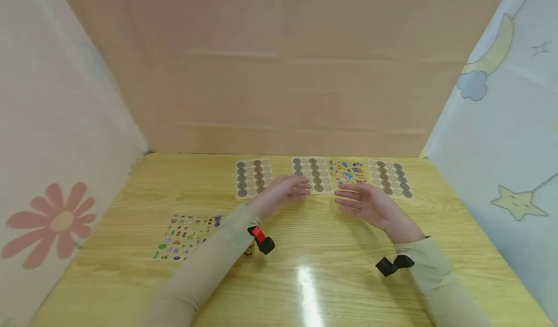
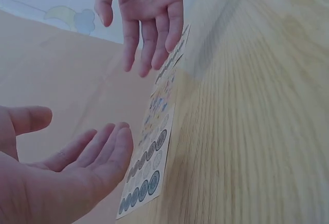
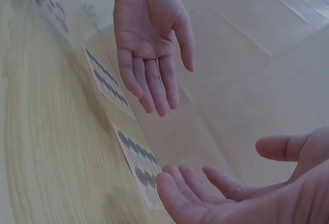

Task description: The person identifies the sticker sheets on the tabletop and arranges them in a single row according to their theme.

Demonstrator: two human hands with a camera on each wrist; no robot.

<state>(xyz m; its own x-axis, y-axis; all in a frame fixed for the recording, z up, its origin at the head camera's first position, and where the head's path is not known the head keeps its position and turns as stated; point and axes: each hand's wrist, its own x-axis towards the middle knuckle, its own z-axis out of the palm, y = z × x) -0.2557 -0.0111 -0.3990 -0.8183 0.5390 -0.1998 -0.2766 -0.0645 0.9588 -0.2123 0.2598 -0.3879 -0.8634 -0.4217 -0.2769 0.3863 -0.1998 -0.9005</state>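
Observation:
Both hands hover over the wooden table, palms turned toward each other with a gap between them. My left hand (image 1: 283,191) has relaxed, nearly straight fingers and holds nothing; it is nearest a sheet of round stickers (image 1: 323,174) at the back. My right hand (image 1: 366,205), also with loosely straight fingers and holding nothing, is just in front of a colourful sticker sheet (image 1: 346,164). Two more sheets of round stickers lie in that row, a left one (image 1: 241,171) and a right one (image 1: 391,177). In the left wrist view the right hand (image 2: 151,8) shows its bare palm.
A sheet of many small stickers (image 1: 176,235) lies at the left, partly behind the left sleeve (image 1: 209,264). Another small patterned item (image 1: 249,250) is mostly hidden by that forearm. A beige backdrop (image 1: 279,75) rises behind the table (image 1: 331,278); patterned white sheets flank both sides.

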